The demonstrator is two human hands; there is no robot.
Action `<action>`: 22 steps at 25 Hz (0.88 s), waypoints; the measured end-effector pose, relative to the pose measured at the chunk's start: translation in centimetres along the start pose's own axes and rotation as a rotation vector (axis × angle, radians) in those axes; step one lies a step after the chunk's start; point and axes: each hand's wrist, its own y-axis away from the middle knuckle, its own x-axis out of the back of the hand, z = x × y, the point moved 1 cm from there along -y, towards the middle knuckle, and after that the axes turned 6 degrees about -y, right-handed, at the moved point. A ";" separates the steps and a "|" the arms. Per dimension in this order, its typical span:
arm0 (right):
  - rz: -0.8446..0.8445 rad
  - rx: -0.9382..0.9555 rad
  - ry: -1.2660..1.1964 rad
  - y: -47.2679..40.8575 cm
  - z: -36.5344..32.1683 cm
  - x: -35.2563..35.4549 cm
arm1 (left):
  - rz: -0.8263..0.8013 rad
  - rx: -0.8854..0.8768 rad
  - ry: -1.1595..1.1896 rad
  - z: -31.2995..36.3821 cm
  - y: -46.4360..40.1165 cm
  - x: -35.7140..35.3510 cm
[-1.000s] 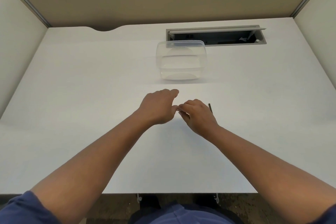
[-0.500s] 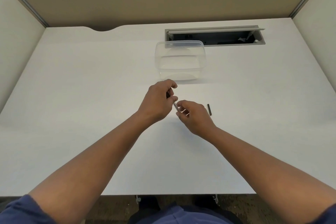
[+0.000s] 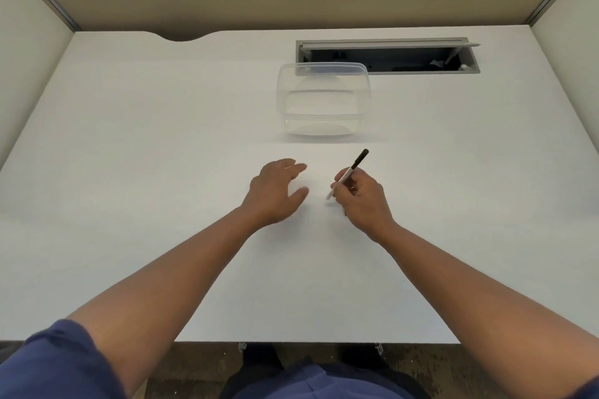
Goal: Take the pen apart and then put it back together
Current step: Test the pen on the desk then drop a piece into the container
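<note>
My right hand (image 3: 361, 196) grips a slim white pen (image 3: 348, 173) with a black end that points up and away toward the far right. The pen's lower tip sticks out left of my fingers, just above the white desk (image 3: 162, 172). A small dark piece (image 3: 345, 212) shows at the desk surface under my right palm, mostly hidden. My left hand (image 3: 275, 191) hovers a short way left of the pen, fingers spread, holding nothing.
An empty clear plastic container (image 3: 322, 99) stands on the desk beyond my hands. Behind it an open grey cable tray (image 3: 387, 57) is set into the desk. Partition walls close off the left, right and far sides.
My left hand has let go of the pen and drawn away to the left, fingers opening. My right hand now holds the pen alone, tilted up, over the spot where the small black piece lay.
</note>
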 end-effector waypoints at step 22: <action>-0.017 0.328 0.293 0.2 0.5 -0.5 | -0.434 0.118 -0.340 -0.6 -2.1 -0.6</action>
